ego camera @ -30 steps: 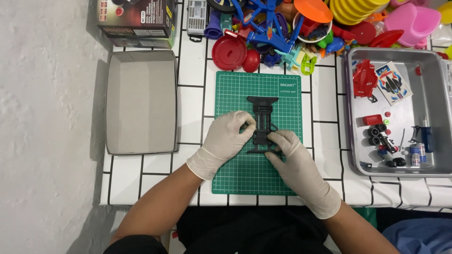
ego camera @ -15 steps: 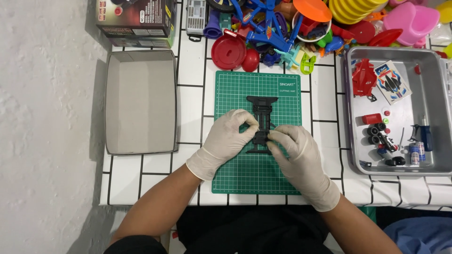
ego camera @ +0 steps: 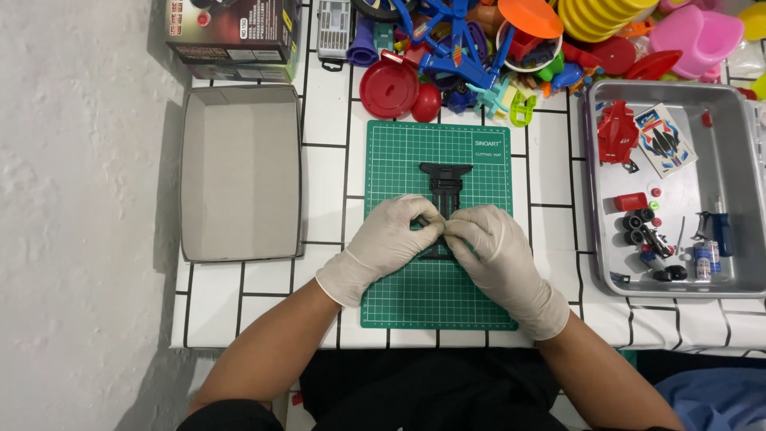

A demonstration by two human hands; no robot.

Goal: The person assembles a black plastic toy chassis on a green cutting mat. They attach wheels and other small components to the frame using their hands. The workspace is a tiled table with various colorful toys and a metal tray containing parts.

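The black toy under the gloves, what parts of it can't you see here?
- Head view: the lower half of the black plastic piece is covered by the left hand and right hand.
- What the fingertips pinch is too small to tell.
- The small parts in the metal tray are too tiny to identify.
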